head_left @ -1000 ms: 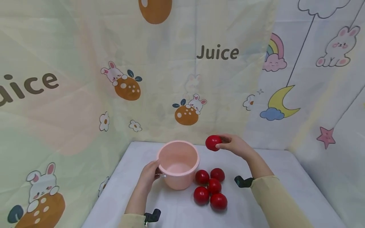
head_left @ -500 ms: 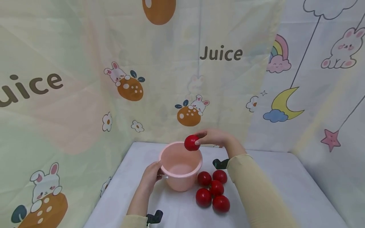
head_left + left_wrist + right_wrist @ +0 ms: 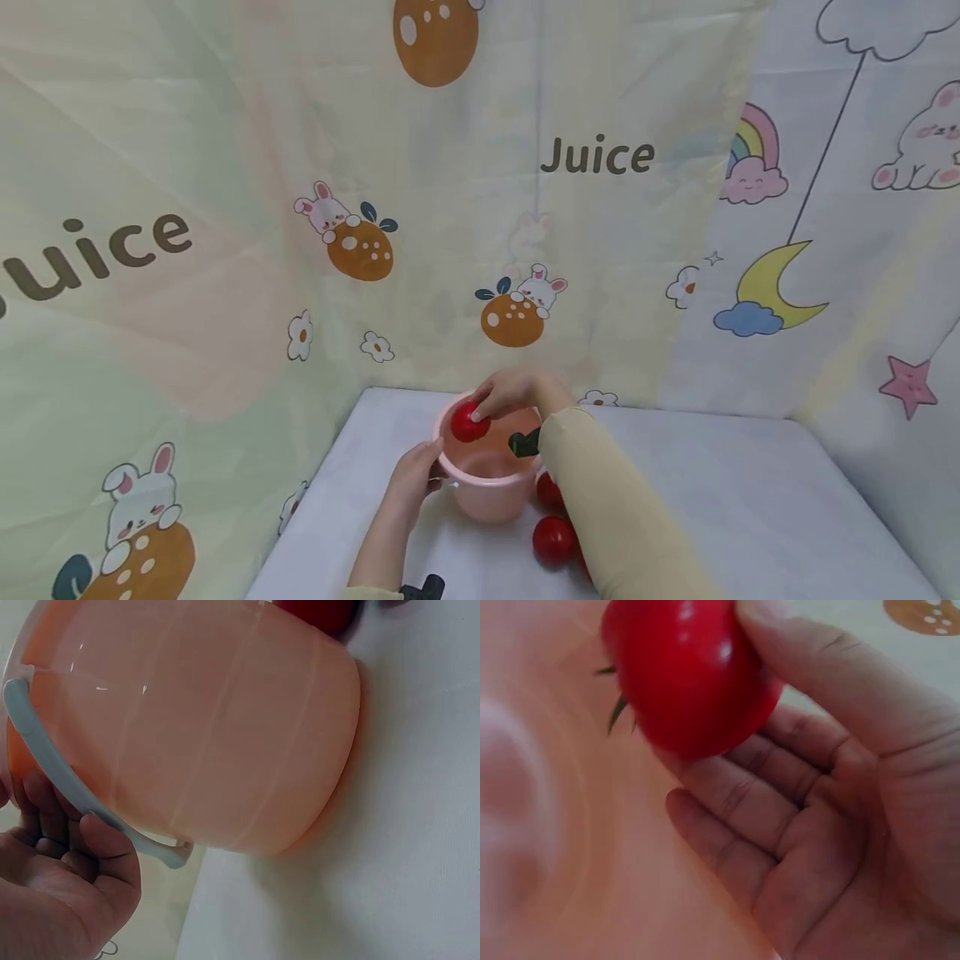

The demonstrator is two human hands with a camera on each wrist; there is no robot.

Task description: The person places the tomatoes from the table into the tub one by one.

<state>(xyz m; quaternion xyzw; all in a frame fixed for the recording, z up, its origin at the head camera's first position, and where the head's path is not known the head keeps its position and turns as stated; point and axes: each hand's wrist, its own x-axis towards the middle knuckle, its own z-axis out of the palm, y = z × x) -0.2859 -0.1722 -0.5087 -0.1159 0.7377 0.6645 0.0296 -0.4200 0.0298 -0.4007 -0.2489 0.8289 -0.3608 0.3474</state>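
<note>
A pink bucket [image 3: 491, 503] stands on the white table in the head view. My left hand [image 3: 415, 473] grips its rim from the left side. In the left wrist view, fingers curl up at the rim beside the pale grey handle [image 3: 71, 776]. My right hand [image 3: 512, 393] pinches a red tomato [image 3: 468, 422] at the bucket's mouth, overlapping the inner wall. Green sepals show on that tomato [image 3: 697, 675] in the right wrist view, where the thumb lies on one side and fingers on the other. The bucket's interior looks bare pink where visible.
More tomatoes [image 3: 554, 541] lie on the table right of the bucket, partly hidden by my right sleeve [image 3: 611, 492]. A printed curtain [image 3: 600, 250] rises behind the table [image 3: 750, 500], and another hangs along the left side.
My right hand has carried the tomato leftward from beyond the bucket's right side and lowered it into the mouth. My left hand keeps its grip on the rim. The head view has shifted slightly.
</note>
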